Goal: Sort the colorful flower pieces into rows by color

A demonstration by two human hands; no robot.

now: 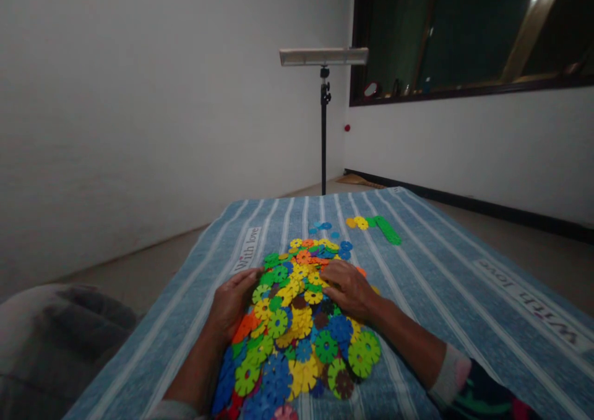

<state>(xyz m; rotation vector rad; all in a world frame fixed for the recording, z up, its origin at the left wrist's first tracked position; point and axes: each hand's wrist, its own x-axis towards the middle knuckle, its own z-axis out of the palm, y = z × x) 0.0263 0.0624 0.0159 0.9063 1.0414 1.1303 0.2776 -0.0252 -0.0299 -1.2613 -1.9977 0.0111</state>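
Observation:
A large heap of notched plastic discs (301, 321) in green, yellow, blue, orange, red and brown lies on the striped blue cloth (176, 308). Against the heap's left edge rests my left hand (234, 299), its fingers together and pointing inward; whether anything is under them is hidden. My right hand (348, 287) lies on the upper right part of the heap with its fingers curled down over yellow and orange discs. What those fingertips hold, if anything, cannot be made out.
Beyond the heap are a few loose blue discs (326, 226) and a joined yellow and green piece (387, 230). A black stand with a flat panel (323, 57) rises behind the far edge. Grey fabric (60, 346) is at the lower left.

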